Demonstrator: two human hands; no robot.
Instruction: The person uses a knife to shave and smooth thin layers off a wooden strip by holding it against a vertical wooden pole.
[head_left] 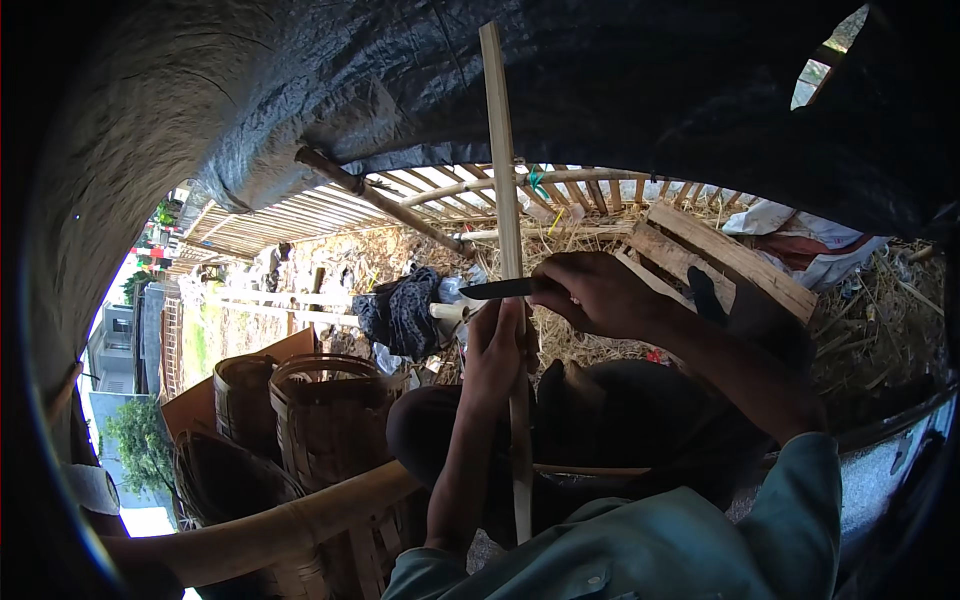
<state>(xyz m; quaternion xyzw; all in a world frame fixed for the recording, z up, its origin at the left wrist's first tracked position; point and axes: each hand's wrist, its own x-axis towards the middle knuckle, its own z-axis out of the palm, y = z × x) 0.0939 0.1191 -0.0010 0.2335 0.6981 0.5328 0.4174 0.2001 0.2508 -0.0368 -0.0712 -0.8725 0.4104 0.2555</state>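
A long pale bamboo strip (503,170) stands nearly upright before me, its lower end running down past my lap. My left hand (495,350) is closed around it at about mid-length, with the thumb pointing up. In my right hand (590,293) is a knife, gripped by its handle, which the fingers hide. The dark knife blade (497,289) points left and lies across the strip just above my left thumb. Whether its edge has entered the bamboo I cannot tell.
Woven baskets (335,415) stand at the left behind a thick bamboo pole (260,540). Wooden planks (730,260) and a white sack (810,245) lie at the right on straw. A dark patterned cloth (400,312) hangs ahead, with a slatted bamboo fence (330,212) beyond. Dark tarpaulin (640,90) hangs overhead.
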